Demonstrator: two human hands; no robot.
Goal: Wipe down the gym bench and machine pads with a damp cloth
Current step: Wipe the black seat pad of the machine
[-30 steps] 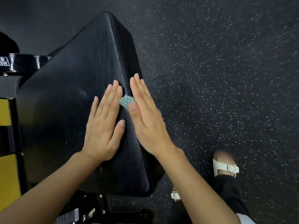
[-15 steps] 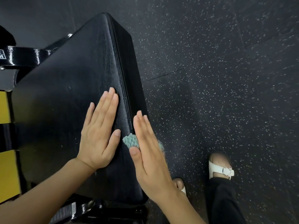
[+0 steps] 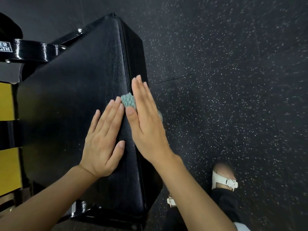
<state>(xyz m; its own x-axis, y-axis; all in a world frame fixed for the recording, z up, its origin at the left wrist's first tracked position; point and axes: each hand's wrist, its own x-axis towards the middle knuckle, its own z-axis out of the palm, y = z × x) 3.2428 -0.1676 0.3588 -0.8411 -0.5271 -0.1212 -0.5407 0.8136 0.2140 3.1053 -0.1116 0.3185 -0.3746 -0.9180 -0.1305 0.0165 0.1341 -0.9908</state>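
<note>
Pressing cloth (image 3: 128, 101) against the pad (image 3: 75, 97) edge, the flat right hand (image 3: 147, 125) needs even pressure; spread left hand (image 3: 103, 142) braces on top.

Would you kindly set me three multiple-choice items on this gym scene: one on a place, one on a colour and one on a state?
1. Where is the small teal knobbly cloth?
A) in a bucket
B) under the right hand, at the right edge of the black padded bench
C) tucked in a pocket

2. What colour are the buckled sandals?
A) white
B) red
C) green

3. How does the left hand lie?
A) in a fist
B) flat on the bench top, fingers straight
C) pinching the cloth

Answers:
1 B: the cloth's teal tip shows beside the right thumb at the bench's seam.
2 A: the straps on both feet are white.
3 B: the palm is down and the fingers are extended on the padding.
</note>
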